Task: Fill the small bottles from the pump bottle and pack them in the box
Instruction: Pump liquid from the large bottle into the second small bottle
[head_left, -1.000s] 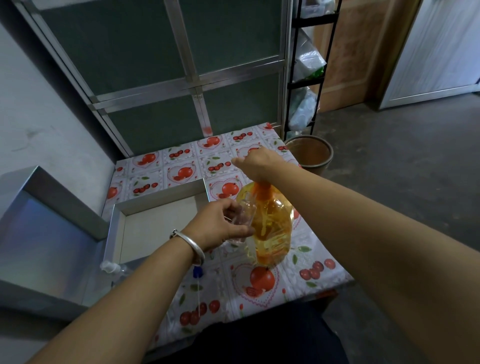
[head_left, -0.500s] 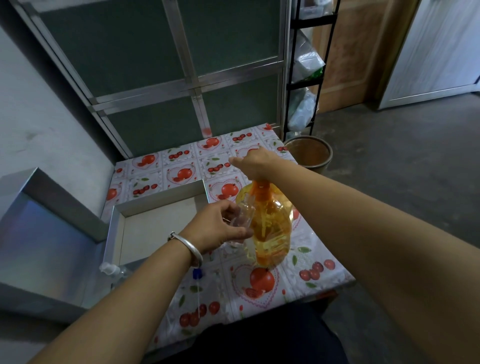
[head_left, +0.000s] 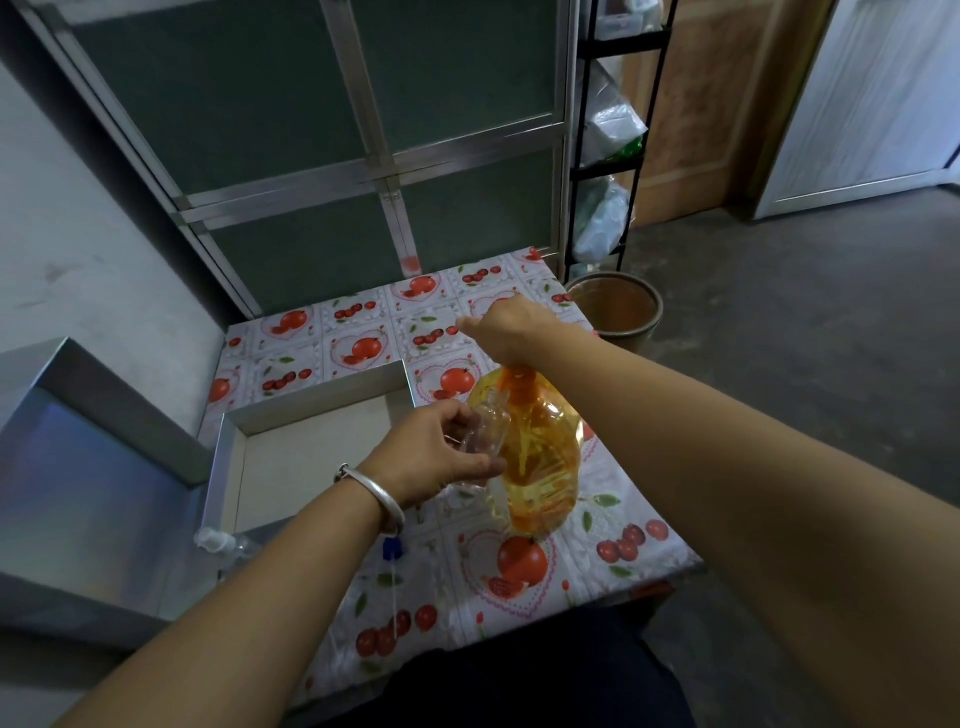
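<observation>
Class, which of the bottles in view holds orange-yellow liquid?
The big pump bottle under the right hand; the small bottle in the left hand looks clear.

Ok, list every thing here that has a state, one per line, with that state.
pump bottle: upright on the table, holds yellow liquid
small bottle: clear, held against the pump bottle
box: open, nothing visible inside
left hand: grips the small bottle
right hand: on the pump head
bin: open, on the floor

R hand (head_left: 511, 327) atop pump bottle (head_left: 540, 457); L hand (head_left: 431, 457) holds small clear bottle (head_left: 483, 431) beside it; box (head_left: 228, 467) left.
</observation>
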